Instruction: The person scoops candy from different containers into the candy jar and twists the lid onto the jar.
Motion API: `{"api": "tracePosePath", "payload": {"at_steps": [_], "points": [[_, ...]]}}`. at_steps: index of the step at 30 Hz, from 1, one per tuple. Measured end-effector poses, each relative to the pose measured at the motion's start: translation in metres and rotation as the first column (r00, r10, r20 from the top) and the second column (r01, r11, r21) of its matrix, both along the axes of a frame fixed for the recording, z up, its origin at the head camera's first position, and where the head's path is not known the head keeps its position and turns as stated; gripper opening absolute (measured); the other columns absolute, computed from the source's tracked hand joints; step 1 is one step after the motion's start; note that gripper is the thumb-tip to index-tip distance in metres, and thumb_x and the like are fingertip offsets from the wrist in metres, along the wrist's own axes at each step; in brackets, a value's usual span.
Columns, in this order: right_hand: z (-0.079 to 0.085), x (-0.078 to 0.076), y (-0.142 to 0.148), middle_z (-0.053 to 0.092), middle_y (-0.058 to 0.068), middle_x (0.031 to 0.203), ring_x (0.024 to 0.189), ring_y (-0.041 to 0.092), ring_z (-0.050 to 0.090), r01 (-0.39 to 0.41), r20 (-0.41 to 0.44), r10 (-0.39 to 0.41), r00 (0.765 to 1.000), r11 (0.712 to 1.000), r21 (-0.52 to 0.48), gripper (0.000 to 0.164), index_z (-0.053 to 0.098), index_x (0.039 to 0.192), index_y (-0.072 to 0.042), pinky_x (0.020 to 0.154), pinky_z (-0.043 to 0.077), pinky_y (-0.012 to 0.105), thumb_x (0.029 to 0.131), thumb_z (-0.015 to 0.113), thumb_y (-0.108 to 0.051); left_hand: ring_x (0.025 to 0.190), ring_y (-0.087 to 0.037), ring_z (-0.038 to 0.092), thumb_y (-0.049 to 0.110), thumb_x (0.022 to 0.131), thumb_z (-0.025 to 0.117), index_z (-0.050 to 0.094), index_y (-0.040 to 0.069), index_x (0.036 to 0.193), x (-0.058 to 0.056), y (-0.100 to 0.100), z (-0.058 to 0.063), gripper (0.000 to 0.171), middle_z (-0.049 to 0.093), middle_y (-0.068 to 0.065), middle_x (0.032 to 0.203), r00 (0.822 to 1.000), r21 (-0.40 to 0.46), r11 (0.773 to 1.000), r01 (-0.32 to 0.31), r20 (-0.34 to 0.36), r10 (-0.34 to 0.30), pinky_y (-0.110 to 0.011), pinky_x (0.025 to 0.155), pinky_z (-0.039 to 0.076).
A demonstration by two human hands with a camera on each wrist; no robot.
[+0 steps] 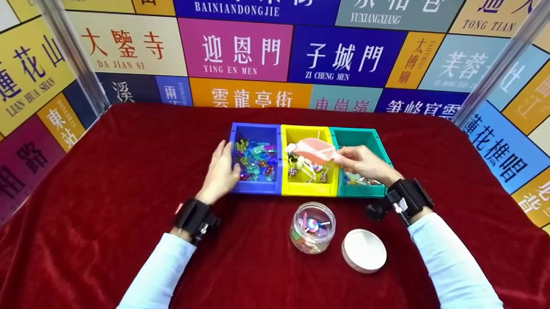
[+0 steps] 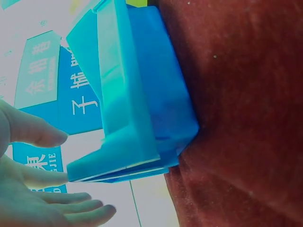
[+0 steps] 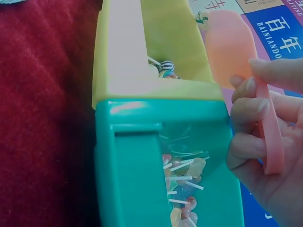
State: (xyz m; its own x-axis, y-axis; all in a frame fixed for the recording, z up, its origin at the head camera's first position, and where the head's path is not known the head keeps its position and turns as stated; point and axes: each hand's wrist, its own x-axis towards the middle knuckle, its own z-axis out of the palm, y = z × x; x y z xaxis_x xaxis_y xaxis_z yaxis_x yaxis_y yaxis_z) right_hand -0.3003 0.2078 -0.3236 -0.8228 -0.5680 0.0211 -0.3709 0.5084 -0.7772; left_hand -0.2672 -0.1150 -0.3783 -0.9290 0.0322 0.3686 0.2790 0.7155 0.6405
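Note:
My right hand (image 1: 365, 164) grips the handle of a pink scoop (image 1: 311, 149), held above the yellow bin (image 1: 310, 189). A small striped candy (image 3: 202, 19) shows at the scoop's tip in the right wrist view. Lollipops (image 1: 318, 169) lie in the yellow bin. At the outer side of the blue bin (image 1: 256, 187) is my left hand (image 1: 220, 173), its fingers extended and thumb near the rim. The left wrist view shows those fingers spread around the bin's corner. Colourful wrapped-looking pieces (image 1: 256, 160) fill the blue bin's floor.
A teal bin (image 1: 361, 191) with small stick candies joins the yellow bin's right side. In front stand a clear jar (image 1: 312, 233) holding some candies and a white lid (image 1: 364, 250). Red cloth (image 1: 117, 204) covers the table, and a sign-patterned wall (image 1: 242, 52) rises behind.

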Motion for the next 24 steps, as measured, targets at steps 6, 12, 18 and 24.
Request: {"api": "tracePosePath", "payload": {"at_steps": [6, 12, 18, 24], "points": [[0.002, 0.007, 0.005, 0.039, 0.005, 0.061, 0.051, 0.008, 0.036, -0.013, -0.005, 0.013, 1.0, 0.999, -0.053, 0.025, 0.054, 0.099, 0.012, 0.047, 0.028, 0.02, 0.093, 0.045, -0.01, 0.124, -0.039, 0.031, -0.003, 0.078, 0.055, 0.042, -0.014, 0.122, 0.002, 0.007, -0.001, 0.047, 0.034, -0.031, 0.132, 0.982, 0.028, 1.0, 0.012, -0.189, -0.007, -0.041, 0.106, 0.024], [0.0, 0.012, 0.014, 0.038, 0.006, 0.06, 0.044, 0.009, 0.032, -0.04, 0.033, 0.044, 0.998, 0.994, -0.097, 0.025, 0.052, 0.1, 0.012, 0.035, 0.024, 0.02, 0.093, 0.043, -0.01, 0.123, -0.038, 0.035, -0.004, 0.077, 0.055, 0.046, -0.013, 0.118, 0.006, 0.017, 0.001, 0.043, 0.041, -0.029, 0.128, 0.951, 0.062, 0.994, 0.095, -0.3, -0.072, -0.041, 0.105, 0.026], [-0.008, 0.014, 0.027, 0.041, 0.006, 0.063, 0.049, 0.016, 0.036, -0.034, 0.042, 0.039, 0.998, 0.992, -0.124, 0.024, 0.055, 0.101, 0.007, 0.04, 0.031, 0.021, 0.092, 0.047, -0.015, 0.117, -0.033, 0.044, 0.004, 0.081, 0.059, 0.047, -0.009, 0.119, 0.012, 0.029, 0.003, 0.042, 0.048, -0.024, 0.123, 0.926, 0.086, 0.969, 0.233, -0.323, -0.194, -0.039, 0.101, 0.033], [-0.001, 0.032, 0.031, 0.046, 0.002, 0.066, 0.057, 0.016, 0.041, -0.02, 0.021, 0.022, 1.0, 0.994, -0.11, 0.023, 0.06, 0.103, 0.001, 0.05, 0.037, 0.021, 0.091, 0.05, -0.016, 0.113, -0.03, 0.048, 0.018, 0.083, 0.062, 0.043, -0.006, 0.124, 0.019, 0.041, 0.002, 0.051, 0.05, -0.021, 0.122, 0.899, 0.119, 0.903, 0.414, -0.209, -0.385, -0.035, 0.096, 0.039]]}}
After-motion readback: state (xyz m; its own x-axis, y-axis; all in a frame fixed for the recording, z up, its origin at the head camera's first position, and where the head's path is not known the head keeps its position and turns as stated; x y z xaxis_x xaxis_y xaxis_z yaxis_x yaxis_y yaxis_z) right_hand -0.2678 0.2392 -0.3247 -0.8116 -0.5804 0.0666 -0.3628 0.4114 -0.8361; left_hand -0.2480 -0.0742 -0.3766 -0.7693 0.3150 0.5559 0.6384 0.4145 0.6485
